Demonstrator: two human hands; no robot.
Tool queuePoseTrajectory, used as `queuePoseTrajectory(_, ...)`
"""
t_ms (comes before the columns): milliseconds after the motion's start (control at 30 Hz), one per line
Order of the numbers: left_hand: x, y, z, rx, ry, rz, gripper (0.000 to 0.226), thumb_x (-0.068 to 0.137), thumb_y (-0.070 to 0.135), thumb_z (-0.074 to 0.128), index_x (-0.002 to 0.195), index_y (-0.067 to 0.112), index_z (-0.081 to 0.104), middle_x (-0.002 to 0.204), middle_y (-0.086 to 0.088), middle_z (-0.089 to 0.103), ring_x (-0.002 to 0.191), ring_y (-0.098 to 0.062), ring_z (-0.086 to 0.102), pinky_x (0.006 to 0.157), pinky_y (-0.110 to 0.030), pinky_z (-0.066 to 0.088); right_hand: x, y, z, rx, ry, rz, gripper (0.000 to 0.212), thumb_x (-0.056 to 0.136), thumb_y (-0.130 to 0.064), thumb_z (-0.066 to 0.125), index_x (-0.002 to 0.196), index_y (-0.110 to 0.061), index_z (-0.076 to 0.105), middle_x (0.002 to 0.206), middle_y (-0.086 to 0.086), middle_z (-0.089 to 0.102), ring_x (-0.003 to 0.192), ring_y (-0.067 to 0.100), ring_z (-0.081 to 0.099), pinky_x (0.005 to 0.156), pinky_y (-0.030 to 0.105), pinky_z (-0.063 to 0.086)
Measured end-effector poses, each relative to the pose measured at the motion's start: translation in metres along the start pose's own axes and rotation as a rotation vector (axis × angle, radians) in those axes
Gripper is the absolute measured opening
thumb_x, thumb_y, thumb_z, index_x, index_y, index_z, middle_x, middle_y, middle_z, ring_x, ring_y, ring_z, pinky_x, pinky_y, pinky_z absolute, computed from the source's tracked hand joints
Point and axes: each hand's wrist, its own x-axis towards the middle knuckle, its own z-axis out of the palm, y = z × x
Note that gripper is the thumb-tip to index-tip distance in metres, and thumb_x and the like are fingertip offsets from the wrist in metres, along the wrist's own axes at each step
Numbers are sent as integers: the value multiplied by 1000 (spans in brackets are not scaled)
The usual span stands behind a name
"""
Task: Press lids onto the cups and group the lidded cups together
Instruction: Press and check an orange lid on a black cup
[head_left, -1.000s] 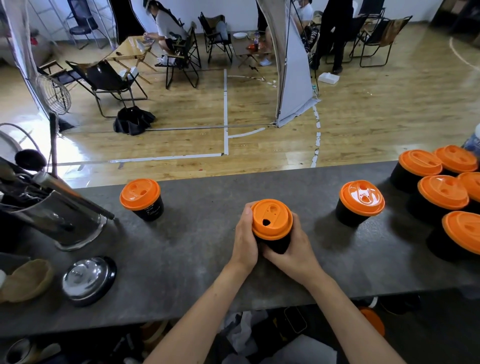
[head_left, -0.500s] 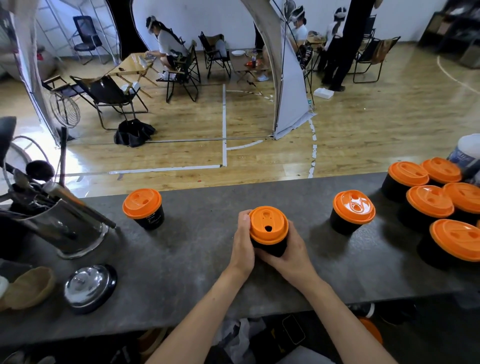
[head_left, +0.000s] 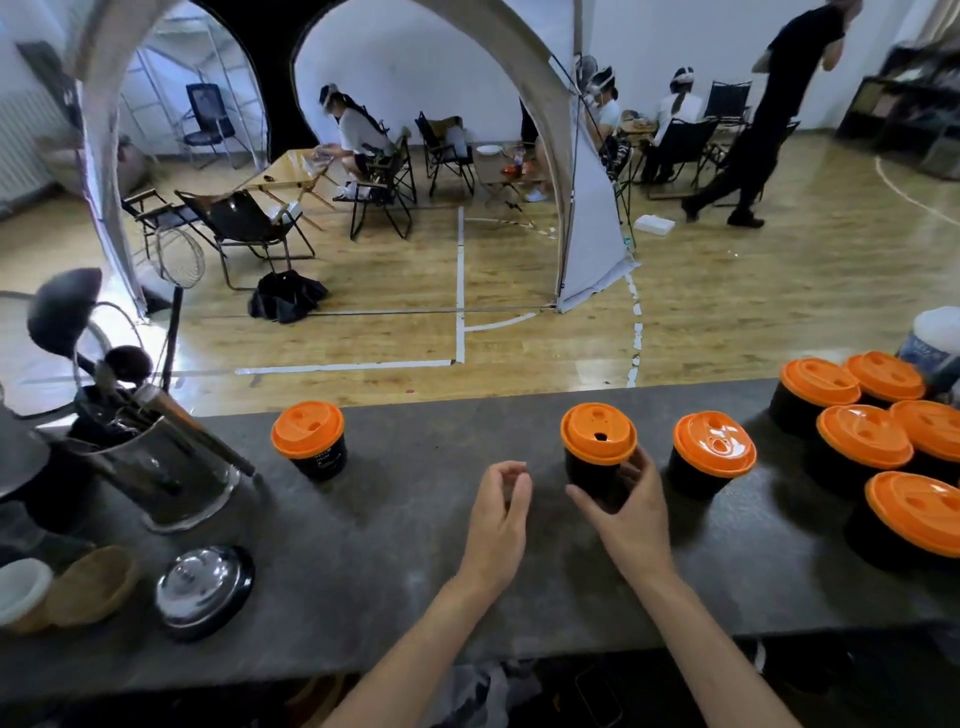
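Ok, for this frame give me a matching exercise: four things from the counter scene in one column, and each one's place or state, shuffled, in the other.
Things:
1. left hand
2. right hand
3. steel utensil holder
4. group of lidded cups

Places or states:
A. at the right end of the counter
B. grips an orange-lidded black cup
C. holds nothing, fingers loosely curled
D. at the left end of the counter, ladles standing in it

Pairs: 1-C, 2-B, 3-D, 4-A

Eight lidded cups (head_left: 308, 441), one steel utensil jar (head_left: 171, 470), one chrome dome (head_left: 200, 584)
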Motion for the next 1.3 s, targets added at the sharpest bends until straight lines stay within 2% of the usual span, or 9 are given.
queuePoseTrajectory(100, -26, -7, -26, 165, -32, 86, 18, 106, 31, 55, 123, 24, 57, 120, 10, 61, 113, -3, 60, 101, -29, 50, -26, 2, 3, 67, 145, 43, 67, 76, -21, 87, 130, -11, 48, 123, 9, 59, 111, 27, 61, 95, 35, 51)
queuePoseTrajectory(167, -36, -11, -52, 304, 2, 174, 24, 103, 38, 57, 122, 23, 57, 125, 12, 58, 121, -2, 56, 106, -29, 47, -46, -2, 15, 121, 141, 13, 44, 82, -17, 82, 115, -18, 53, 108, 9, 64, 98, 32, 65, 81, 24, 51)
queuePoseTrajectory(300, -24, 3, -113, 613, 396, 431, 27, 95, 27, 71, 116, 14, 61, 128, -1, 59, 124, -14, 53, 110, -28, 42, -65, -20, 51, 101, -93, -99, 26, 87, -15, 76, 105, -21, 58, 99, 1, 66, 91, 19, 64, 79, 26, 49)
queuePoseTrajectory(433, 28, 18, -176, 800, 664, 257, 67, 80, 35, 86, 132, 9, 53, 143, -11, 49, 130, -31, 48, 109, -43, 38, -72, -44, 79, 60, -254, -234, 21, 91, -17, 72, 103, -26, 57, 100, -6, 60, 95, 9, 60, 81, 21, 45)
queuePoseTrajectory(533, 57, 12, -203, 747, 548, -44, 100, 73, 46, 90, 150, 11, 36, 154, -13, 38, 141, -34, 41, 113, -51, 37, -81, -53, 93, 12, -412, -318, 16, 94, -23, 69, 103, -29, 56, 102, -13, 57, 99, 4, 58, 85, 20, 46)
queuePoseTrajectory(600, 64, 4, -208, 675, 483, -138, 97, 76, 39, 90, 151, 13, 35, 150, -11, 42, 139, -34, 44, 111, -48, 39, -84, -54, 97, 6, -486, -348, 13, 96, -28, 67, 105, -28, 58, 104, -16, 57, 103, 2, 58, 89, 19, 47)
queuePoseTrajectory(867, 0, 11, -117, 440, 71, 142, 92, 69, 42, 94, 143, 23, 43, 140, 6, 49, 124, -6, 49, 104, -22, 41, -71, -61, 66, 277, -438, -68, 23, 100, -34, 55, 119, -25, 62, 115, -15, 67, 108, -7, 61, 88, 8, 45)
queuePoseTrajectory(1033, -29, 9, -63, 233, -29, 164, 105, 64, 33, 97, 147, 31, 32, 140, 19, 47, 130, 0, 49, 107, -15, 41, -63, -52, 47, 356, -313, 30, 25, 103, -36, 47, 111, -22, 66, 105, -11, 71, 103, 2, 65, 88, 18, 49)
queuePoseTrajectory(1300, -28, -9, -46, 121, 9, 126, 97, 59, 9, 97, 138, 23, 43, 123, 22, 59, 118, -9, 62, 102, -35, 51, -52, -45, 44, 345, -309, 49, 20, 107, -25, 45, 104, -18, 64, 102, -1, 70, 96, 6, 65, 84, 17, 49)
